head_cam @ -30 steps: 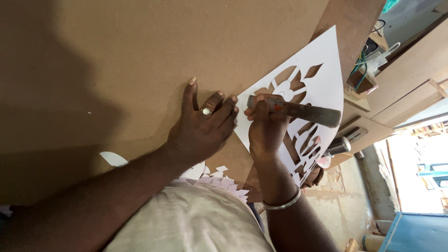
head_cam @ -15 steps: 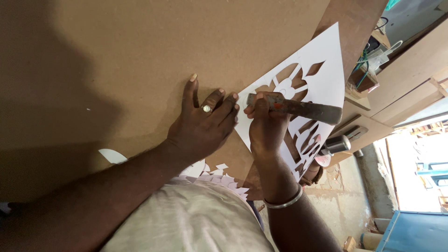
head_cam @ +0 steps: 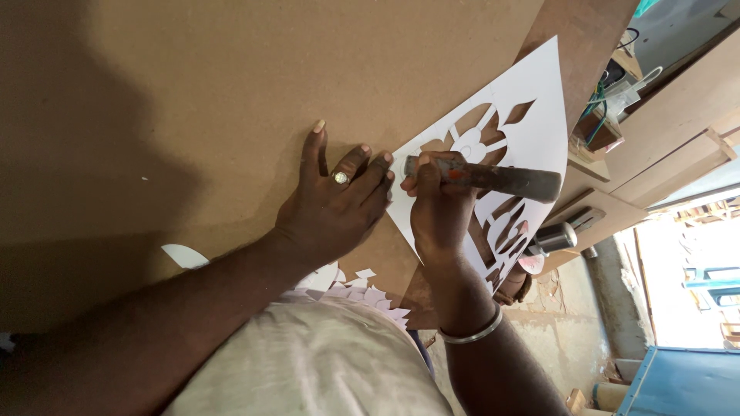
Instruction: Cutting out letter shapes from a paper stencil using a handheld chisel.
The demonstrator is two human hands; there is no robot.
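A white paper stencil (head_cam: 539, 100) with cut-out flower and leaf shapes lies on a large brown board (head_cam: 231, 92). My left hand (head_cam: 335, 204), wearing a ring, rests flat on the board with its fingertips touching the stencil's near edge. My right hand (head_cam: 439, 212), a metal bangle on its wrist, is closed around a dark cylindrical tool handle (head_cam: 516, 181) held over the cut-outs. The tool's tip is hidden by the hand.
White paper offcuts (head_cam: 362, 293) lie by the board's edge near my shirt. A metal cylinder (head_cam: 551, 237) sits past the stencil. Wooden panels and a cluttered shelf (head_cam: 617, 92) stand at the right, with a blue bin (head_cam: 682, 381) on the floor below.
Both hands stay almost where they were; my right hand has shifted only slightly over the stencil with the tool.
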